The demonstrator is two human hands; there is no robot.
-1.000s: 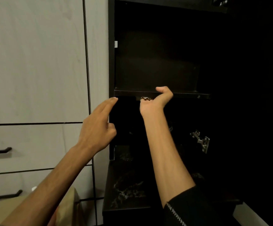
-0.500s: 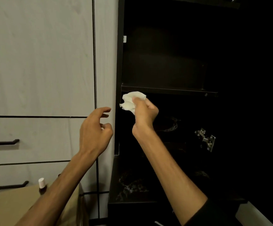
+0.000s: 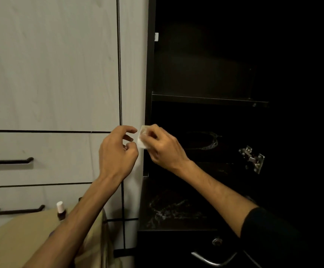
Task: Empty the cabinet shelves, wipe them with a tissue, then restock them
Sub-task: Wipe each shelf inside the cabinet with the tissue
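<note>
- A pale wood-grain wardrobe front (image 3: 51, 74) is being shown across the left half of the view, divided by thin dark seams into door and drawer panels
- The open dark cabinet (image 3: 205, 64) is being seen on the right, its inside mostly lost in shadow; no writing or label is being made out anywhere on it
- A dark shelf (image 3: 209, 100) is being seen edge-on across the cabinet, and nothing on top of it can be made out
- A lower ledge (image 3: 176, 213) is being caught by a patchy glint of light, and what is lying on it cannot be told
- A tan surface (image 3: 22, 238) is being seen at the lower left, partly covered by the left forearm
- The right hand (image 3: 163, 147) is being held just in front of the cabinet's left edge, below the shelf, with its fingers curled round the tissue
- The left hand (image 3: 118, 151) is being held just beside it, fingers loosely curled and gripping nothing, fingertips close to the tissue
- Two dark drawer handles (image 3: 8, 161) are being seen on the pale drawers
- A metal hinge (image 3: 253, 158) is being seen on the cabinet's right side
- The white crumpled tissue (image 3: 142, 143) is being pinched between the two hands' positions, in the right hand's grasp
- A small brown bottle with a white cap (image 3: 60, 209) is being seen standing on the tan surface; any label on it is too small to be read
</note>
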